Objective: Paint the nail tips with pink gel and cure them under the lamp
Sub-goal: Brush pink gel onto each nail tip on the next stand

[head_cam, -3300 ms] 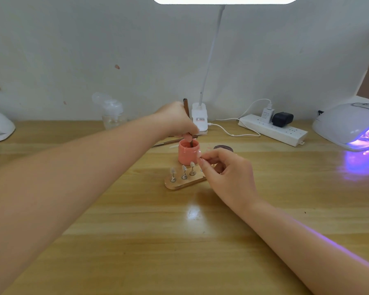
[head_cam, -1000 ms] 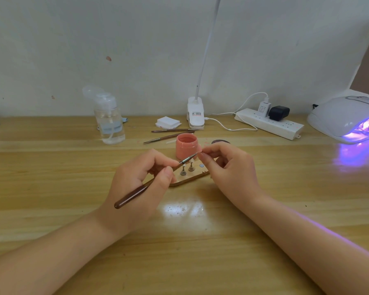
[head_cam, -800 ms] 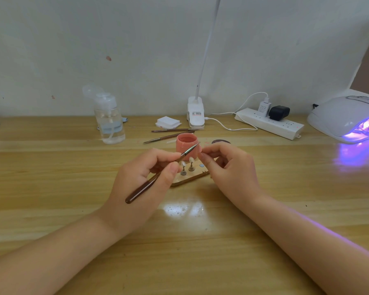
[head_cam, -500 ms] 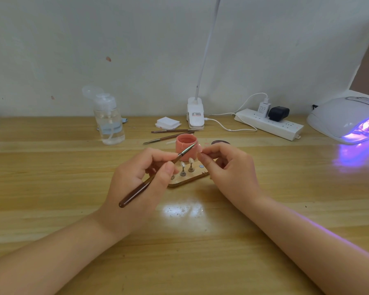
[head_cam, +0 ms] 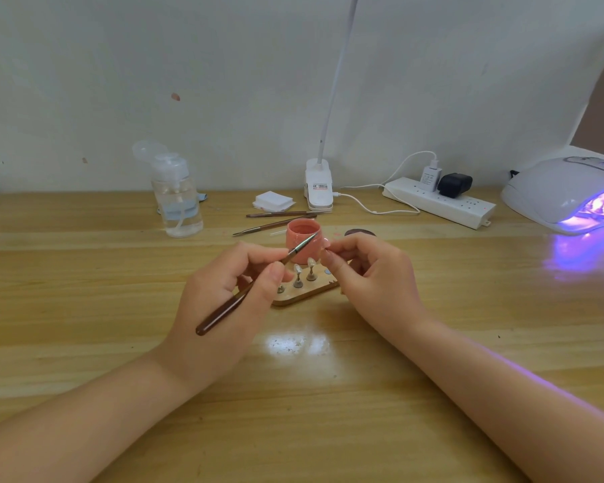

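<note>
While the right hand (head_cam: 370,273) pinches 1 nail tip (head_cam: 325,242) just beside the pink jar (head_cam: 303,244), the left hand (head_cam: 231,291) grips the brush (head_cam: 255,285), bristles angled up-right, almost touching it.

A small pink nail tip (head_cam: 325,242) is pinched between fingertips, held up just right of the open pink gel jar (head_cam: 302,245), which stands upright near the middle of the table, toward its back edge. The brush (head_cam: 255,287), dark-handled with a metal ferrule, slants up to the right, its bristles over the jar's rim, close to the tip. In front of the jar lies a wooden holder (head_cam: 306,292) with two tips (head_cam: 304,270) upright on metal pegs. The white curing lamp (head_cam: 569,193) glows violet at the table's right edge.
</note>
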### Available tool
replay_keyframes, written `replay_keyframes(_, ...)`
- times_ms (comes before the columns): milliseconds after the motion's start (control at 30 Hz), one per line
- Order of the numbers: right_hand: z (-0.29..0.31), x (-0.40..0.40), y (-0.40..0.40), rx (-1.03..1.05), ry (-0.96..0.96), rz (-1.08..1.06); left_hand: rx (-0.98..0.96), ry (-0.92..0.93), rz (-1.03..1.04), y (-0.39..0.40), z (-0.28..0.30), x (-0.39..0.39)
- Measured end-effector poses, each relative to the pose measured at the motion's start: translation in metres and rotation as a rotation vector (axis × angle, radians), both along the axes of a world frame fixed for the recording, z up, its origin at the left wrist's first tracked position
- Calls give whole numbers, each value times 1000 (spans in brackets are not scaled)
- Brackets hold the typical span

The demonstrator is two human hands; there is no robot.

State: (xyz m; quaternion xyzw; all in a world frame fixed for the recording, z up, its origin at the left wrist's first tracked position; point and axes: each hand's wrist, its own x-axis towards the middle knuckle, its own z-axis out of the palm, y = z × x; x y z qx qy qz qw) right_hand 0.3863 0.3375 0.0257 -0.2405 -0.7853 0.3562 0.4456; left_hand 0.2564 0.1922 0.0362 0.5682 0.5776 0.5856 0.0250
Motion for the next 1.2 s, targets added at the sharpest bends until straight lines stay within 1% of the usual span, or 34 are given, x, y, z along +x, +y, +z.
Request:
replay_keyframes(133, 0, 0, 0, -6, 1, 0, 15, 34, -36, -2, 0, -1)
replay_keyframes(233, 0, 0, 1, -12, -1, 6, 29, -23, -35, -2, 1, 0)
replay_keyframes(300, -1, 0, 1, -11, 5, 7, 4, -53, -32, -1, 0, 2)
replay_keyframes(367, -1, -1, 1, -11, 18, -3, -11, -16, -25, -2, -1, 2)
replay_keyframes(467, -2, -1, 4, 18, 47, -52, 32, 27, -6, -4, 0, 1)
replay_keyframes(533, -2, 0, 6, 44, 68, -84, 48, -22, 10, -3, -1, -1)
replay_keyframes(700, -1, 1, 7, 66, 105, -85, 48, -248, 29, 2, -5, -3)
replay_keyframes(800, 0, 2, 5, 37, 97, -74, 43, -288, 29, 3, -5, -3)
replay_keyframes(933, 0, 3, 5, 11, 46, -49, 38, -351, 55, 4, -4, -5)
replay_keyframes(1033, 0, 3, 6, 15, 0, -41, 24, -500, 54, 6, -4, -6)
replay_keyframes(1100, -1, 3, 8, 24, -70, -63, 21, -593, 38, 6, -2, -5)
replay_keyframes(1200, -3, 4, 11, 30, -180, -118, 18, -651, 22, 8, -1, -4)
